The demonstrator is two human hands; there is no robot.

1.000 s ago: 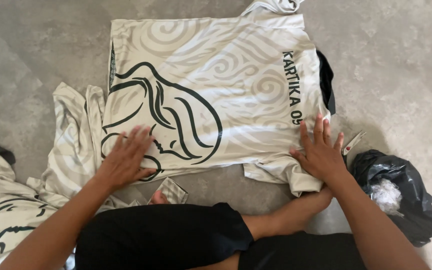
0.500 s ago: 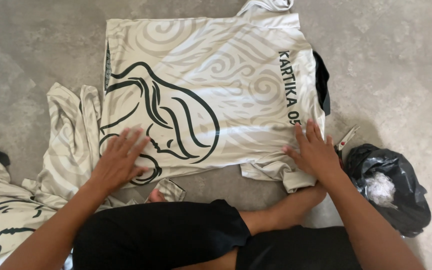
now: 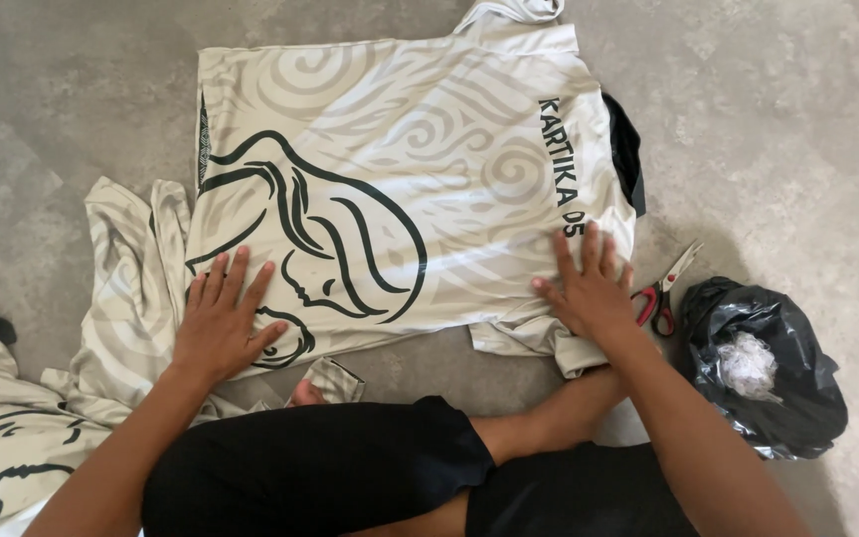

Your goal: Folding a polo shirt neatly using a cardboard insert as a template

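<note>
A cream shirt (image 3: 400, 189) with pale swirl patterns and a black line drawing lies spread flat on the grey concrete floor. My left hand (image 3: 221, 323) presses flat, fingers apart, on the shirt's near left corner over the drawing. My right hand (image 3: 589, 288) presses flat on the near right part, just below the black lettering, beside a folded sleeve (image 3: 534, 338). Neither hand grips anything. My crossed legs in black shorts (image 3: 330, 477) sit just in front of the shirt.
More cream patterned garments (image 3: 72, 378) lie crumpled at the left. Red-handled scissors (image 3: 663, 293) rest on the floor right of my right hand. A black plastic bag (image 3: 763, 368) holding white scraps sits further right.
My left hand has slid left along the shirt's near edge. My right hand has shifted up and inward onto the shirt, uncovering the scissors.
</note>
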